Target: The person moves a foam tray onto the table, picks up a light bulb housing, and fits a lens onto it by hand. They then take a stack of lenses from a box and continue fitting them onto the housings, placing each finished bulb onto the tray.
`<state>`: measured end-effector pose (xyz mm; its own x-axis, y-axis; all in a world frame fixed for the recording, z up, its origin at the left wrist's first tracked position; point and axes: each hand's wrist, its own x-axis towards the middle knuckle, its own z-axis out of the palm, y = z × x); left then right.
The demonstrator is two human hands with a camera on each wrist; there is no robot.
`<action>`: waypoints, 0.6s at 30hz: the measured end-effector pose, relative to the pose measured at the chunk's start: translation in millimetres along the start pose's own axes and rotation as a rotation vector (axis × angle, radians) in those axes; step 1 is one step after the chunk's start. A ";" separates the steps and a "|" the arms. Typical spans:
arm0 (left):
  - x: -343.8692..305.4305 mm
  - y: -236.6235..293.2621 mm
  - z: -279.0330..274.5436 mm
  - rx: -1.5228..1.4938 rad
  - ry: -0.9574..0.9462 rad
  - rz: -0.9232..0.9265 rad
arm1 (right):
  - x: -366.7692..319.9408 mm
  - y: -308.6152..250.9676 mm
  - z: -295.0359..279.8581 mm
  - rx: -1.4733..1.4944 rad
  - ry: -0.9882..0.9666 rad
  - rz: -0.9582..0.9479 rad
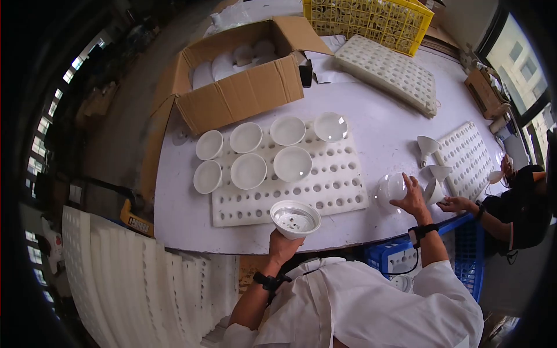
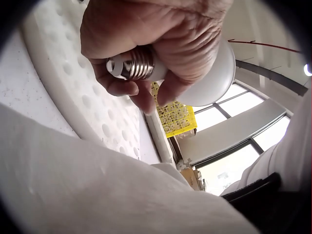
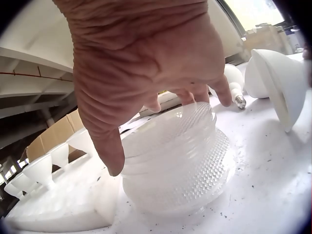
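Note:
My left hand grips a white lamp housing from below, its open top facing up and small parts visible inside. In the left wrist view the fingers of the left hand curl round its neck beside the metal screw base. My right hand is over a stack of clear textured covers, thumb on one side and fingers on the other. The right wrist view shows the right hand spanning the top clear cover.
Several white housings stand in a holed foam board. Behind are a cardboard box, another foam block and a yellow crate. Another person's hand is near loose housings; a blue crate is below.

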<state>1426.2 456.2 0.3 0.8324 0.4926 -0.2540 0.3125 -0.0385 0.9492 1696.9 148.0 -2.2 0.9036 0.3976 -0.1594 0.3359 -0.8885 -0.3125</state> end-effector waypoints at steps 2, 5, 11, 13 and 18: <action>1.6 8.4 -8.8 0.014 -0.023 0.046 | -5.9 2.2 -4.8 0.030 0.075 0.008; 5.7 6.1 -14.5 0.124 0.019 0.150 | -7.6 -33.3 -20.0 0.312 0.202 -0.205; 15.7 19.6 -20.3 0.269 0.063 0.308 | -27.2 -169.7 -35.7 0.706 -0.264 -0.704; 18.1 29.6 -23.8 0.274 0.051 0.295 | -29.4 -196.7 -31.8 0.654 -0.294 -0.773; 19.9 44.7 -31.7 0.585 -0.040 0.125 | -28.2 -228.5 -15.2 0.679 -0.496 -0.944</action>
<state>1442.2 491.8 43.6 0.8922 0.4205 -0.1648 0.4017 -0.5719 0.7153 1598.7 336.3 87.9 0.1412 0.9849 0.1003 0.4573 0.0250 -0.8890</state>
